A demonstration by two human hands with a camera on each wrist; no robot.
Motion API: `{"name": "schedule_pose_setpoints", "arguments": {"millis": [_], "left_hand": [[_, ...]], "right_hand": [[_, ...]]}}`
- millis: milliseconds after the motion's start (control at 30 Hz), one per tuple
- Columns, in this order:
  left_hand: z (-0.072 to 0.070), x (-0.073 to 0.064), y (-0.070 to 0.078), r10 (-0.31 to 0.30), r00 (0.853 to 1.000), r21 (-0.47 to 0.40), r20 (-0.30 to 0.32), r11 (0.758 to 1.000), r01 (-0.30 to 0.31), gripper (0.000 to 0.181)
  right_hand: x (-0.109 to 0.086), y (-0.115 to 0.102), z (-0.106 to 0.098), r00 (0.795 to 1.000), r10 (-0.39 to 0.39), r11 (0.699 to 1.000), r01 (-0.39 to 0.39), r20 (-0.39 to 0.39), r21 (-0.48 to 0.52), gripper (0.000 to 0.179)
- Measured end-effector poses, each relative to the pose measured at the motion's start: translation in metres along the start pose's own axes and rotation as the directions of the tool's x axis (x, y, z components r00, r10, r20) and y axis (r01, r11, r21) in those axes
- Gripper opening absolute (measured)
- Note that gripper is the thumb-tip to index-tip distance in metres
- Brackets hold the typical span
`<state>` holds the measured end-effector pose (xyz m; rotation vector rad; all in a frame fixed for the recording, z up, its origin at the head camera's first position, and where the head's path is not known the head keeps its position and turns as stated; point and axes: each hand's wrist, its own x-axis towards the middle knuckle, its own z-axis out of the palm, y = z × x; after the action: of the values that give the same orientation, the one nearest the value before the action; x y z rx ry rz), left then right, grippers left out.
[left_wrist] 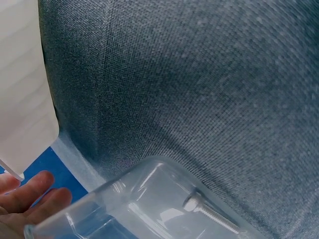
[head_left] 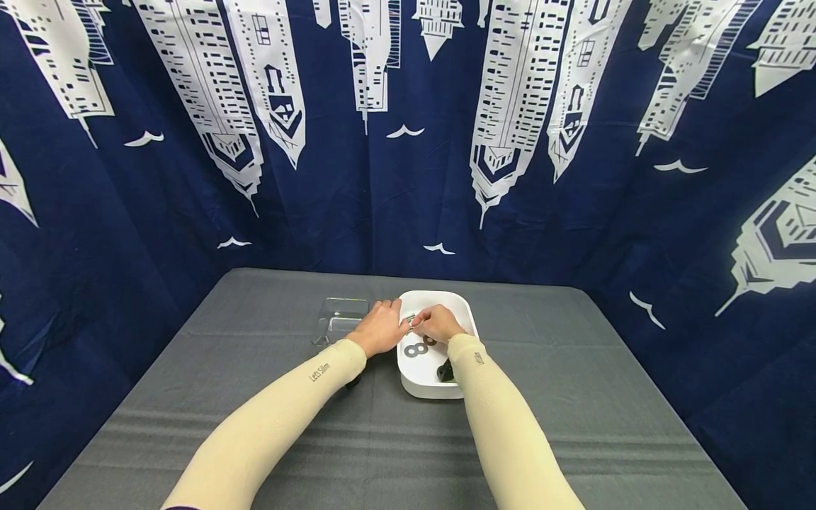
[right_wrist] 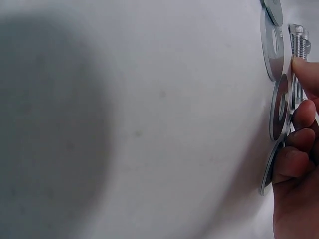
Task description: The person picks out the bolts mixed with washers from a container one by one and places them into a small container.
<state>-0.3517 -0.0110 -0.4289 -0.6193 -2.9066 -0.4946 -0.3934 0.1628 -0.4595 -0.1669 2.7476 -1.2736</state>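
Note:
A white tray (head_left: 440, 391) holds several flat metal washers (head_left: 417, 349) and silver bolts (right_wrist: 297, 42). My right hand (head_left: 438, 324) reaches inside it, thumb and curled fingers pinching at a bolt; the right wrist view shows the washers beside these fingertips. My left hand (head_left: 382, 327) lies at the tray's left wall, its thumb pointing in toward the right fingertips. In the left wrist view its loosely extended fingers (left_wrist: 37, 191) appear beyond the tray's corner. A clear plastic container (head_left: 341, 306) stands left of the tray, with a bolt (left_wrist: 212, 213) in it.
A black object (head_left: 445, 371) lies in the near part of the tray, partly behind the right sleeve. Another dark item (head_left: 353, 382) shows beneath the left sleeve. Grey cloth covers the table (head_left: 287, 453); a blue patterned curtain (head_left: 395, 198) hangs behind.

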Motion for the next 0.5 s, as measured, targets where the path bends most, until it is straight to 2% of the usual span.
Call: {"name": "schedule_pose_setpoints", "arguments": {"millis": [200,500], "left_hand": [[-0.0013,-0.0002,0.0002,-0.007,1.000,-0.001,0.012,1.000,0.007,0.050],[-0.0026,-0.0011,0.0012,-0.008,1.000,0.003,0.012,1.000,0.008,0.051]], "right_hand": [[-0.0008,-0.0010,-0.0020,1.000,0.019,1.000,-0.019,0.005,0.003,0.007],[-0.0032,0.0015,-0.0073,1.000,-0.017,0.999,0.016,-0.009,-0.046,0.007]]}}
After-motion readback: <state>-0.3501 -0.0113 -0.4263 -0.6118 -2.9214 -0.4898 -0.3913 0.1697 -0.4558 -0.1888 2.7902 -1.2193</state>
